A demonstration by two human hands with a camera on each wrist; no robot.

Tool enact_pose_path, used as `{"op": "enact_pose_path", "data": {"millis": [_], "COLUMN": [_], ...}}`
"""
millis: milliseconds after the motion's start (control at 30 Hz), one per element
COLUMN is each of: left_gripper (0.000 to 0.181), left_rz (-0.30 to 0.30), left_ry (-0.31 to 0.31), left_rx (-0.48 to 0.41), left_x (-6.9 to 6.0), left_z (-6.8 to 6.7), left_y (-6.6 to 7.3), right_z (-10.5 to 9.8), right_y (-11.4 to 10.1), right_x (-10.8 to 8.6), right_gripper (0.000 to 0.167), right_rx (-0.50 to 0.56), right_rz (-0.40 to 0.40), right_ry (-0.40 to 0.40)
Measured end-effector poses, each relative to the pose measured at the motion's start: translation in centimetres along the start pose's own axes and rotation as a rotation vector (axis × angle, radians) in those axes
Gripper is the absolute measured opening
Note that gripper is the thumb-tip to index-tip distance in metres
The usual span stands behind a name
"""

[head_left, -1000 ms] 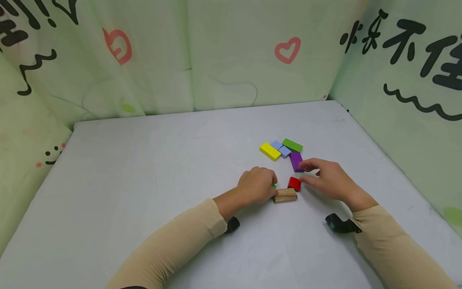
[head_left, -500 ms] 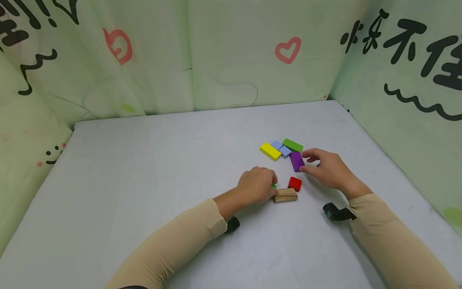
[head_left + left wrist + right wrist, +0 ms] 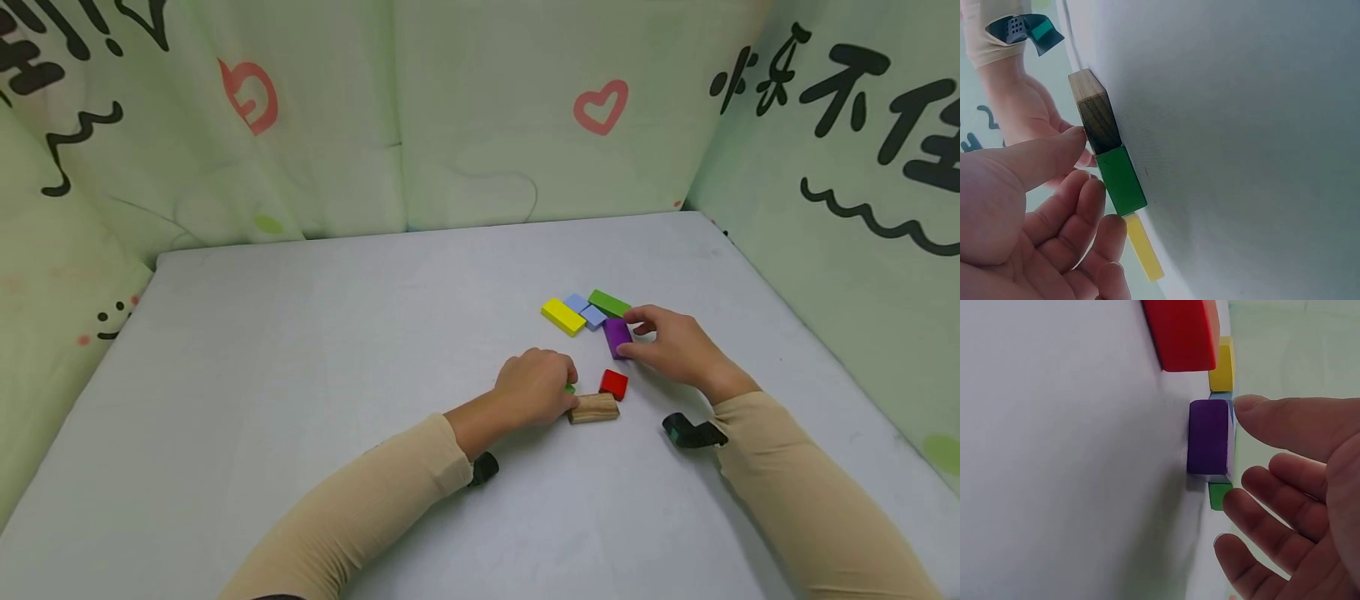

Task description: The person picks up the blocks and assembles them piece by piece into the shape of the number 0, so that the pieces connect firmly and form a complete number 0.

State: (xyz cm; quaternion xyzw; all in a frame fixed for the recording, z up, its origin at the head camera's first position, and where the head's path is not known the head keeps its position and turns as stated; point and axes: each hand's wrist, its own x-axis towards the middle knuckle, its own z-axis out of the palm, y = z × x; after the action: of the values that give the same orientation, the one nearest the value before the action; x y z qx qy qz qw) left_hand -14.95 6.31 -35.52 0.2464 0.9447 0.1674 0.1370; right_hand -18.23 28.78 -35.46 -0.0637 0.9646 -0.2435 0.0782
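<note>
My left hand [image 3: 532,383] stays over a green block [image 3: 1121,181] and a brown wooden block [image 3: 594,407] that lie against each other. Its thumb touches the wooden block, and its curled fingers are at the green block, mostly hidden in the head view. My right hand [image 3: 671,346] is around the purple block [image 3: 617,338], thumb near one end and forefinger near the far end. In the right wrist view a gap shows between most fingers and the purple block. A red block [image 3: 613,384] sits between the purple and wooden blocks.
Behind the purple block lie a long green block [image 3: 609,302], small blue blocks [image 3: 593,317] and a yellow block [image 3: 563,317], close together. The white table [image 3: 337,350] is bordered by green printed curtains [image 3: 480,108]. A wrist camera [image 3: 693,432] hangs under my right sleeve.
My right hand has moved away from beside the red block, up and slightly left to the purple block. My left hand and the blocks have stayed in place.
</note>
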Motion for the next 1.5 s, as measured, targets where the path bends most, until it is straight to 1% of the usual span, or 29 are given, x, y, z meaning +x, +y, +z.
{"op": "enact_pose_path", "data": {"millis": [367, 667, 933, 1500], "left_gripper": [0.027, 0.027, 0.027, 0.028], "left_rz": [-0.003, -0.007, -0.002, 0.001], "left_ry": [-0.001, -0.004, -0.001, -0.005], "left_rx": [-0.005, -0.013, -0.009, 0.000], "left_x": [0.15, 0.18, 0.12, 0.04], "left_z": [0.10, 0.16, 0.14, 0.08], "left_y": [-0.06, -0.09, -0.08, -0.08], "right_z": [0.23, -0.02, -0.22, 0.13], "right_y": [0.14, 0.01, -0.30, -0.45], "right_x": [0.60, 0.88, 0.84, 0.56], "right_gripper": [0.059, 0.062, 0.062, 0.062], "right_rx": [-0.005, -0.001, -0.008, -0.014], "right_rz": [-0.003, 0.020, 0.019, 0.015], "right_ry": [-0.014, -0.060, -0.076, -0.102]}}
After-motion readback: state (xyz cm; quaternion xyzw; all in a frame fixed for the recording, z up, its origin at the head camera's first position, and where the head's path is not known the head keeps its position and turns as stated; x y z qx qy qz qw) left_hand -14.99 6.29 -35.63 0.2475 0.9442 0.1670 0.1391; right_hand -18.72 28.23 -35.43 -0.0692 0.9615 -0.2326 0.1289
